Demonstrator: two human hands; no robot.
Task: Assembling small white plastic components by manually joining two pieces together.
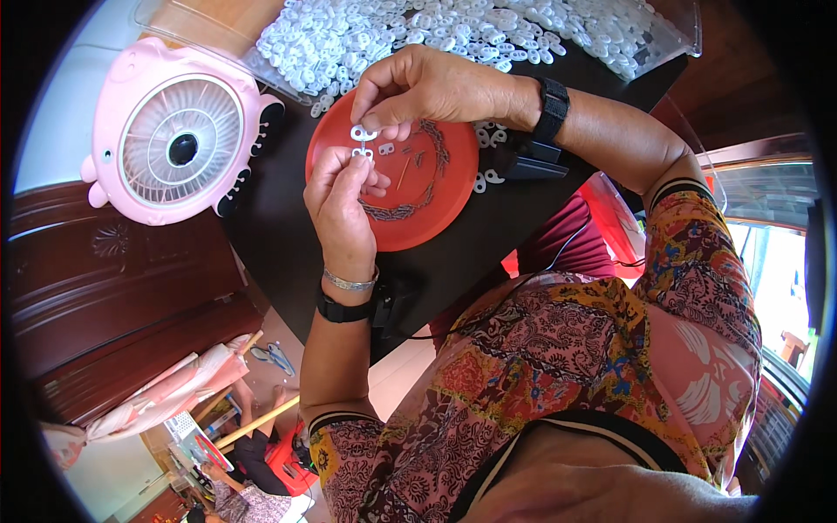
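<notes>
1. Pinching a white plastic piece with two rounded holes (363, 133) between thumb and forefinger of the right hand (429, 85), narrowly closed, reaching in from above.
2. Gripping a second white plastic piece (363, 154) in the left hand (343, 205), thumb and forefinger drawn close together, coming from below.
3. Holding both pieces nearly end to end, too small and too covered by fingertips to tell whether joined.
4. Positioning both above the upper-left part of a shallow, round, red plastic tray (436, 220), set on a black, flat worktop (488, 240).
5. Overlooking, inside the tray, a curved band of thin, dark grey pins (443, 155), a slim, tan stick (404, 173) and a loose white piece (386, 149) just beside the left fingertips.
6. Facing, beyond the tray, a large heap of white plastic pieces (349, 37), partly inside a clear plastic container (697, 30).
7. Having more loose white pieces (495, 134) between the tray and the right wrist.
8. Wearing a black strap (552, 109) on the right wrist; on the left, a black band (342, 308) and a silver-coloured bracelet (350, 283).
9. Sitting near a pink, animal-shaped fan (157, 192), left of the tray.
</notes>
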